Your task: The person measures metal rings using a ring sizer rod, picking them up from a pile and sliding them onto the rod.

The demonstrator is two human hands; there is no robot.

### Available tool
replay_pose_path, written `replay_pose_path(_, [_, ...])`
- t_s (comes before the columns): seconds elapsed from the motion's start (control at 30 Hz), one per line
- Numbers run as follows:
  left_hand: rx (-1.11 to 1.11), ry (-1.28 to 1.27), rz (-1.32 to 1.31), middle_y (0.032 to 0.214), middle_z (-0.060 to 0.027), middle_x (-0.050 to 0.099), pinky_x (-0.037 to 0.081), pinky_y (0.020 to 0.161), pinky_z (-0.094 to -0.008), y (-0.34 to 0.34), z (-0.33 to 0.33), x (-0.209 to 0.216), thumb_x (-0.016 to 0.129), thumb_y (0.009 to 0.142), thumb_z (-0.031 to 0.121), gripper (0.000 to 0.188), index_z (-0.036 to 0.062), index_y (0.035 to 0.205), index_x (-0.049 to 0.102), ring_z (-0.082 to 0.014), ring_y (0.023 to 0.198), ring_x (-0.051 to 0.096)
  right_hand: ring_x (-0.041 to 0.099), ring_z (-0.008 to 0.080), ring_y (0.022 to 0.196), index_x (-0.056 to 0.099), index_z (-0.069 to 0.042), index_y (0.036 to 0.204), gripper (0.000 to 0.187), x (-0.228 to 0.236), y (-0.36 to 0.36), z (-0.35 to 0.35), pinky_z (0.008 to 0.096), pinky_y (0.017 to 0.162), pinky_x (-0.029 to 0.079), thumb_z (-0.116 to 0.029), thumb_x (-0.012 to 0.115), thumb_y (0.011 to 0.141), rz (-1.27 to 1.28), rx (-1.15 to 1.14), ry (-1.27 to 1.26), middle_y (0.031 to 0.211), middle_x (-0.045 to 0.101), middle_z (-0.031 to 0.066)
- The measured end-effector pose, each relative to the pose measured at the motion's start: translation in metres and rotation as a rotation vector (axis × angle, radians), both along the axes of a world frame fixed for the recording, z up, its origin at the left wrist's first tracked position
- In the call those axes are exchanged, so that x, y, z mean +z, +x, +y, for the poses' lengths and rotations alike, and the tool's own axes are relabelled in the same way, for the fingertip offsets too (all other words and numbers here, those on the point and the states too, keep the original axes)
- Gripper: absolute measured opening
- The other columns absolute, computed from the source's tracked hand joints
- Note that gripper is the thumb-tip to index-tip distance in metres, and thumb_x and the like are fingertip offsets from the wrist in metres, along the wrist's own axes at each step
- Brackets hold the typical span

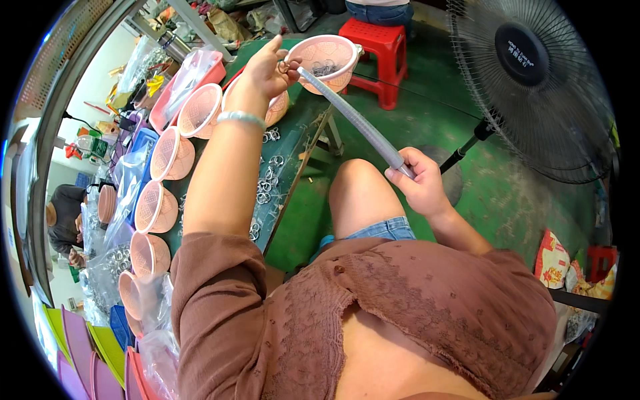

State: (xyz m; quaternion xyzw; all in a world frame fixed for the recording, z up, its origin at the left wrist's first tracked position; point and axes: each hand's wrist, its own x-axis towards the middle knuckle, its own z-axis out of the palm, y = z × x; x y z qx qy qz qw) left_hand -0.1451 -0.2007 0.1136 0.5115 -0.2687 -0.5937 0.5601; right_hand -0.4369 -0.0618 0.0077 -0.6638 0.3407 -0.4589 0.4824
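Note:
My right hand (pixel 423 183) is wrapped round the thick end of a long grey tapered ring mandrel (pixel 355 119), whose thin end points up and left. Close to that thin tip, my left hand (pixel 265 75) is raised with its fingers curled, pinching a small metal ring (pixel 283 66). The ring looks apart from the mandrel. Just beyond the tip stands a round pink basket (pixel 308 47) with a heap of thin metal rings (pixel 324 69) in it. More silvery rings (pixel 267 183) lie scattered on the green table beside my left forearm.
Several small pink baskets (pixel 175 155) line the table's left side, by plastic bags and a pink tray (pixel 208 75). A large black standing fan (pixel 523 57) is at the right. Ahead, a person sits on a red stool (pixel 377 41). Another person (pixel 65 217) is at the far left.

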Motion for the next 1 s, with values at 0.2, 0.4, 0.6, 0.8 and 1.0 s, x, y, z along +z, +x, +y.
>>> replay_pose_path(0.2, [-0.150, -0.222, 0.519, 0.114, -0.0279, 0.048, 0.038, 0.101, -0.0449, 0.011, 0.080, -0.013, 0.041, 0.093, 0.010, 0.040, -0.0160, 0.123, 0.034, -0.0391, 0.113, 0.046, 0.039, 0.0058, 0.064, 0.054, 0.000, 0.080, 0.012, 0.005, 0.012, -0.012, 0.0221, 0.055, 0.032, -0.003, 0.064, 0.075, 0.121, -0.002, -0.103, 0.073, 0.045, -0.0010])
replay_pose_path(0.4, [-0.205, -0.420, 0.184, 0.128, -0.0272, 0.042, 0.036, 0.103, -0.0413, 0.036, 0.136, -0.020, 0.045, 0.091, 0.006, 0.044, -0.0129, 0.128, 0.033, -0.0365, 0.120, 0.043, 0.049, 0.0242, 0.063, 0.052, 0.000, 0.077, 0.013, 0.011, 0.039, -0.002, 0.0322, 0.054, 0.039, -0.002, 0.063, 0.070, 0.248, 0.028, -0.355, 0.075, 0.048, 0.0106])
replay_pose_path(0.6, [-0.313, -0.458, 0.010, 0.127, -0.0280, 0.044, 0.041, 0.100, -0.0377, 0.065, 0.180, -0.027, 0.058, 0.083, 0.001, 0.068, 0.0009, 0.140, 0.020, -0.0349, 0.116, 0.048, 0.054, 0.0306, 0.063, 0.051, -0.003, 0.077, 0.016, 0.022, 0.068, 0.012, 0.0374, 0.053, 0.043, -0.003, 0.063, 0.068, 0.341, 0.006, -0.594, 0.081, 0.051, 0.0104])
replay_pose_path(0.8, [0.010, -0.523, 0.103, 0.125, -0.0294, 0.043, 0.045, 0.094, -0.0371, 0.077, 0.224, -0.043, 0.065, 0.078, -0.002, 0.091, 0.0102, 0.143, 0.003, -0.0328, 0.112, 0.051, 0.055, 0.0290, 0.060, 0.050, -0.004, 0.076, 0.016, 0.019, 0.108, 0.027, 0.0364, 0.051, 0.044, -0.003, 0.064, 0.067, 0.335, 0.028, -0.718, 0.082, 0.052, 0.0090])
replay_pose_path(1.0, [0.077, -0.484, 0.146, 0.121, -0.0253, 0.047, 0.045, 0.094, -0.0380, 0.068, 0.260, -0.051, 0.067, 0.076, 0.000, 0.089, 0.0047, 0.142, 0.007, -0.0320, 0.110, 0.052, 0.054, 0.0253, 0.058, 0.050, -0.006, 0.075, 0.018, 0.021, 0.161, 0.037, 0.0346, 0.051, 0.044, -0.003, 0.064, 0.063, 0.262, 0.053, -0.901, 0.081, 0.053, 0.0066])
